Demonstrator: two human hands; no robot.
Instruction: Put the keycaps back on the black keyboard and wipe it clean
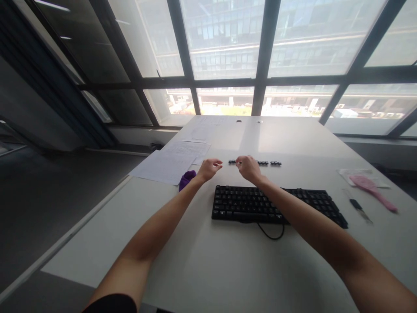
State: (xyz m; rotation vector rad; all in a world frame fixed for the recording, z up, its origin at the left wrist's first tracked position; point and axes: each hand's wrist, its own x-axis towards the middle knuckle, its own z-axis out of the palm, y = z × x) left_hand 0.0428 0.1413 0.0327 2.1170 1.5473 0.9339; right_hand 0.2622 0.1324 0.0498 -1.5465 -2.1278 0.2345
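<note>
past the black keyboard [276,206], a row of keycaps [267,163] lies on the white table [228,269]. the right hand [249,168] pinches the row's left end; the left hand [208,168] hovers just beside, fingers curled, grasp unclear.

An office, by the look of it: a wall of tall dark-framed windows [224,43] faces a glass-fronted block [228,56] across the way. Down in front is a long white surface [228,269] with cable holes [239,121] at its far end, a black wired keyboard [241,204], printed sheets [169,163] at the left, and grey floor [48,195] beside it.
</note>
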